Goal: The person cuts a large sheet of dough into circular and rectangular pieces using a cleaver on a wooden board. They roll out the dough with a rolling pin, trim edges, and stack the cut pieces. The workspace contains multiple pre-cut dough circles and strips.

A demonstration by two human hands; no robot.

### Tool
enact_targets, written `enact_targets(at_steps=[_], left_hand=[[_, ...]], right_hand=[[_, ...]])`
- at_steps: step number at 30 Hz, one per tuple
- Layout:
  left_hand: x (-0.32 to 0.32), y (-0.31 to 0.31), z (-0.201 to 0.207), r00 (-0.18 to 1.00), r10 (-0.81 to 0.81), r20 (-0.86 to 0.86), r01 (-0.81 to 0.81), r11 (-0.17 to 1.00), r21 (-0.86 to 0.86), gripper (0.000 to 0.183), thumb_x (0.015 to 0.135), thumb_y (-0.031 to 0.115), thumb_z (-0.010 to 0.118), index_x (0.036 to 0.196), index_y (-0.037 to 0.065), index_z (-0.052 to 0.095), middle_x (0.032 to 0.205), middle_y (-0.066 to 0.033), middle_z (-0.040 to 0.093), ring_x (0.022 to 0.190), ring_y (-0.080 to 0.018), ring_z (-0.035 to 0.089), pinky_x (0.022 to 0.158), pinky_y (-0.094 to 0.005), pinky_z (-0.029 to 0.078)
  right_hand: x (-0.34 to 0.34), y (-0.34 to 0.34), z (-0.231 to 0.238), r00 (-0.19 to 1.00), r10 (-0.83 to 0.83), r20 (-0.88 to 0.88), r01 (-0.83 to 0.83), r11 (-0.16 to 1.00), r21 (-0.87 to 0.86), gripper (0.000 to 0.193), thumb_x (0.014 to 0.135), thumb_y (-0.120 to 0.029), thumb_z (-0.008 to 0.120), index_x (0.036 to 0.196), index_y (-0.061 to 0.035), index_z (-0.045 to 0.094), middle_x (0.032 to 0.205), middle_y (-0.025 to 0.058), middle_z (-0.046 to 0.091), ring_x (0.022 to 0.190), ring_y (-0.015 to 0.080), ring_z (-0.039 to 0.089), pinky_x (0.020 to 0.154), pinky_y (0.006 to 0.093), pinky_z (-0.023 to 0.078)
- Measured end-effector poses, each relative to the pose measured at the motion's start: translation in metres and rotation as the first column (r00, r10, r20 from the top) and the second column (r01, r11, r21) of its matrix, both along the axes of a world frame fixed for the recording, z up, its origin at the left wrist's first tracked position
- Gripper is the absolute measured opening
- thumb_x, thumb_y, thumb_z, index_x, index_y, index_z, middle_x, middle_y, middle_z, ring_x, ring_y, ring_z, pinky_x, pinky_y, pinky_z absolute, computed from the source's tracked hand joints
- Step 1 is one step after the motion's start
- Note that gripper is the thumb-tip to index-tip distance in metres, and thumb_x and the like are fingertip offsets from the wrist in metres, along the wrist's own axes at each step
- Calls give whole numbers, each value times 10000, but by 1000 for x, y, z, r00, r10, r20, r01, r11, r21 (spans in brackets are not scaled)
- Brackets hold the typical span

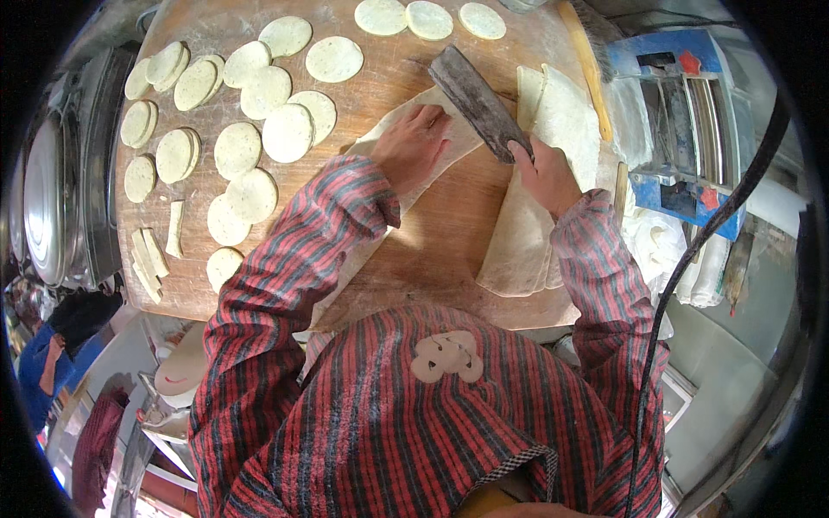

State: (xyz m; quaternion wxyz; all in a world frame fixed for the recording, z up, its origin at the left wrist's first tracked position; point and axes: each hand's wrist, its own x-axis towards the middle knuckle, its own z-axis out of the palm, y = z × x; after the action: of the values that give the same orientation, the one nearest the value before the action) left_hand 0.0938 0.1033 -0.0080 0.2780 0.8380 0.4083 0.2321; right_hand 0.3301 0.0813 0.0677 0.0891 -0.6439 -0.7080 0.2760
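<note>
My right hand (pixel 546 177) is closed round the handle of a cleaver (pixel 473 102) with a dark, rectangular blade. The blade slants up and left over the end of a long flat dough strip (pixel 459 142). Whether its edge touches the dough, I cannot tell. On that strip my left hand (pixel 413 148) lies palm down, fingers resting on the dough close to the blade and gripping nothing. The strip runs down under my left forearm, which hides part of it. Beside my right hand lies a wide folded dough sheet (pixel 566 116).
Round flat dough discs (pixel 237 149), some overlapping, cover the left and far parts of the wooden board (pixel 423 250). Narrow dough strips (pixel 151 255) lie at its left edge. A rolling pin (pixel 587 73) borders the right side. Past it stands a blue roller machine (pixel 678 129); a black cable (pixel 704 237) hangs nearby.
</note>
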Motion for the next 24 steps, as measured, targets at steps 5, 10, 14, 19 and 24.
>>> enact_targets(at_steps=[5, 10, 14, 19, 24], left_hand=[[10, 10, -13, 998, 12, 67, -23, 987, 160, 436, 872, 124, 590, 1273, -13, 488, 1286, -165, 472, 1202, -336, 456, 1037, -405, 402], [11, 7, -24, 996, 15, 88, -23, 997, 80, 447, 861, 107, 594, 1275, -26, 488, 1333, -159, 444, 1236, -336, 436, 1049, -398, 390], [4, 6, -25, 1000, -31, 1, 31, 987, 157, 376, 876, 137, 569, 1219, -15, 547, 1274, -122, 501, 1195, -304, 463, 1011, -376, 420], [-5, 8, -28, 994, 80, 69, -74, 994, -86, 353, 886, 143, 544, 1207, -5, 559, 1270, -103, 509, 1161, -294, 490, 983, -369, 445], [-5, 7, -31, 1000, 4, 20, -6, 994, 107, 321, 909, 123, 511, 1201, -3, 560, 1274, -91, 513, 1173, -276, 486, 1004, -362, 428]], right_hand=[[-4, 0, 7, 1000, 14, 5, -13, 1000, -19, 336, 950, -293, 523, 888, 31, 585, 739, 293, 599, 729, 477, 597, 650, 516, 459], [-15, 14, -22, 1000, 4, 19, -4, 1000, 4, 362, 937, -307, 539, 865, 43, 591, 748, 302, 600, 734, 487, 593, 658, 524, 459], [-26, 27, -33, 998, -70, -6, 70, 992, 102, 355, 931, -299, 544, 878, 50, 585, 763, 301, 607, 751, 487, 597, 662, 521, 462], [-19, 4, 1, 1000, -7, 21, 7, 1000, 19, 336, 927, -280, 548, 909, 54, 576, 783, 293, 617, 768, 486, 601, 669, 519, 470], [-20, -13, -5, 999, 45, 26, -44, 999, -19, 324, 929, -267, 549, 903, 55, 578, 758, 315, 603, 751, 492, 598, 661, 525, 469]])
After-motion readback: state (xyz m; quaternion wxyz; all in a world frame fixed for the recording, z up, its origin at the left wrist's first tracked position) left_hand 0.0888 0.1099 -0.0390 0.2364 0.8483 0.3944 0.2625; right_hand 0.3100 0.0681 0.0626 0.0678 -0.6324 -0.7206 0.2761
